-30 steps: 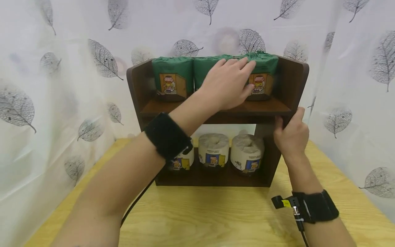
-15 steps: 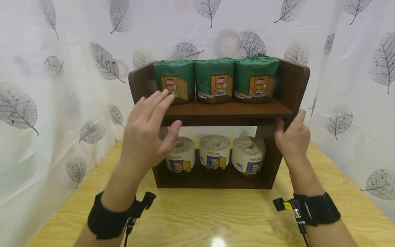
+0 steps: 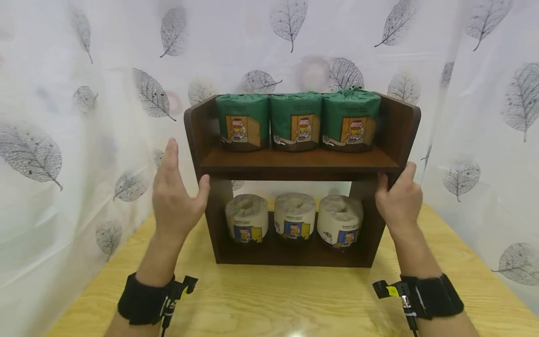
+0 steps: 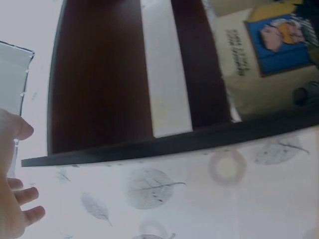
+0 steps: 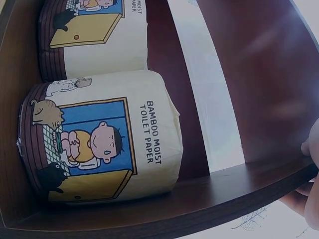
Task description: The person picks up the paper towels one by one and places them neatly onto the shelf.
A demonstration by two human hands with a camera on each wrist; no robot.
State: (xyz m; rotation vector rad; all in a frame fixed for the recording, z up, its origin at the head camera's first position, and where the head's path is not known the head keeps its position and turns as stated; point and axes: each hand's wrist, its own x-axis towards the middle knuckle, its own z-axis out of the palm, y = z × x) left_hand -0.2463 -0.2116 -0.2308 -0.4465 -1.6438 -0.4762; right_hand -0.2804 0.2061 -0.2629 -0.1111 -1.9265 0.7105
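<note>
A dark brown two-tier wooden shelf (image 3: pixel 299 161) stands upright on the table. Three toilet rolls in green wrappers, the middle one a green toilet roll (image 3: pixel 282 121), fill the upper tier side by side. Below them sit three cream-wrapped ones, including a cream toilet roll (image 5: pixel 149 124) at the right, whose print reads "Bamboo Moist Toilet Paper". My right hand (image 3: pixel 400 199) grips the shelf's right side panel just under the upper board, thumb inside. Left of the shelf, my left hand (image 3: pixel 174 201) is raised, fingers extended; in the left wrist view a gap separates it from the panel.
The light wood table (image 3: pixel 269 299) extends in front of the shelf and to both sides. A white curtain with leaf prints (image 3: pixel 126 28) hangs behind and along the sides. Each forearm wears a black wrist strap (image 3: pixel 145 299) with a camera and cable.
My left hand has come off the green toilet rolls on the upper tier and moved left and down to beside the shelf. My right hand keeps its hold; the head view has tilted slightly up.
</note>
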